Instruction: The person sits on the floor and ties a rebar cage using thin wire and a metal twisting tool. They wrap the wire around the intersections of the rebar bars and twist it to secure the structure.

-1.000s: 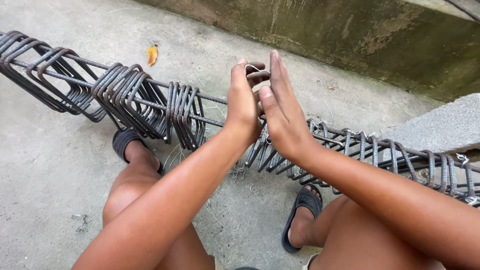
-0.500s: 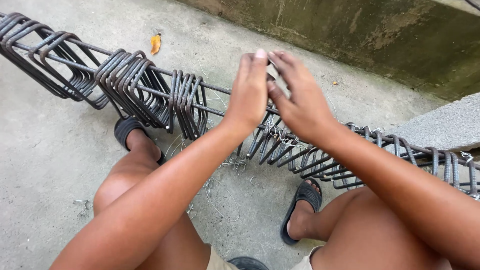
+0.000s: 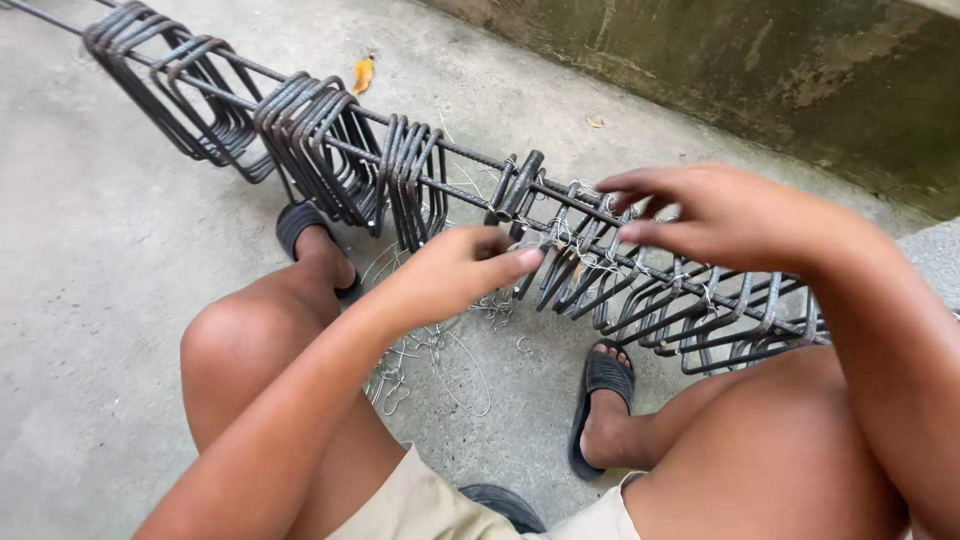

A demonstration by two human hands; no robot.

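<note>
Two hands work at the rebar cage (image 3: 560, 240) lying above the knees: left hand (image 3: 450, 275) pinches thin tie wire beside it, right hand (image 3: 720, 215) hovers half-curled, grasping nothing. Cage looks heavy, stiff; best held by its bars.

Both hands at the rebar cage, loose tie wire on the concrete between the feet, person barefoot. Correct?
Not barefoot. The head view shows a dark sandal on one foot and another sandal on the other. The rest holds: the left hand and right hand are at the rebar cage, and loose tie wire lies on the concrete between the feet.
</note>
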